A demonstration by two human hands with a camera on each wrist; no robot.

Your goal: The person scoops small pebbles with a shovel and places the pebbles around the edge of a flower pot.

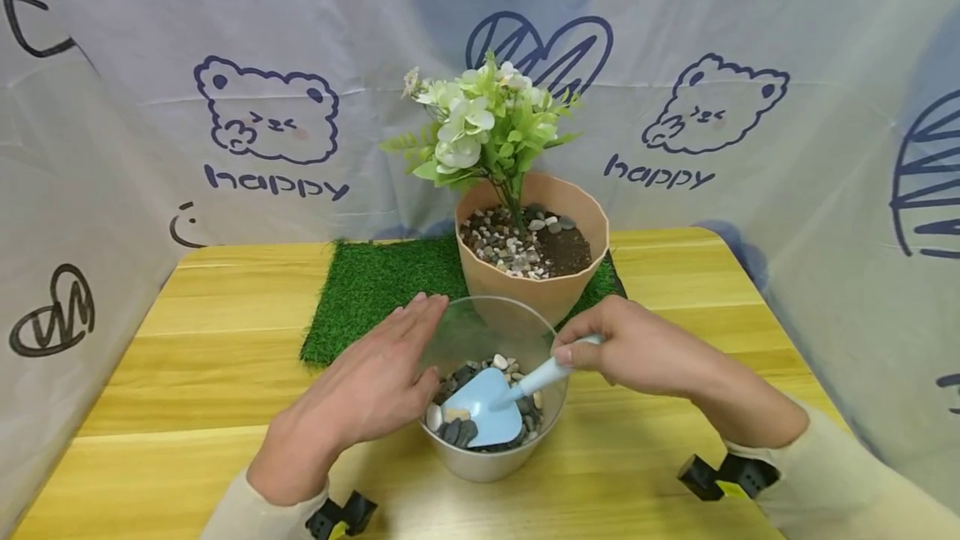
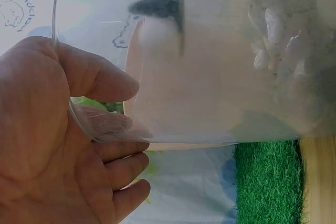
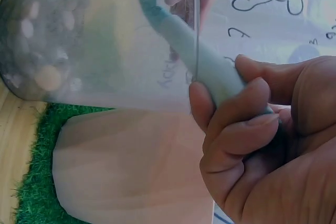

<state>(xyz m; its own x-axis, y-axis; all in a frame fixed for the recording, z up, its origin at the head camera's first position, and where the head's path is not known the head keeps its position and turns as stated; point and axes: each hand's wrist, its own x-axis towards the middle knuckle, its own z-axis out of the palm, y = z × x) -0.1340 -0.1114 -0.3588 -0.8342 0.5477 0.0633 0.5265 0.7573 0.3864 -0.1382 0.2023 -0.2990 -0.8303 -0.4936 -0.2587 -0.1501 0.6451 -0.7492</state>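
Note:
My right hand [image 1: 637,348] grips the pale handle of a light blue hand trowel [image 1: 491,407], seen close up in the right wrist view. The trowel slants down into a clear plastic tub [image 1: 555,415], its blade among grey, black and white pebbles [image 1: 457,432]. Along the tub's left side lies my left hand [image 1: 367,382], fingers extended and thumb near the rim. In the left wrist view, the fingers and thumb [image 2: 105,77] rest at the rim. Just behind the tub stands a peach flowerpot [image 1: 532,294].
White flowers with green leaves [image 1: 487,123] rise from the pot, whose soil [image 1: 566,252] is partly covered by pebbles. Under the pot lies a green turf mat [image 1: 375,282] on the wooden table [image 1: 187,407]. A printed cloth [image 1: 375,40] hangs behind and along both sides.

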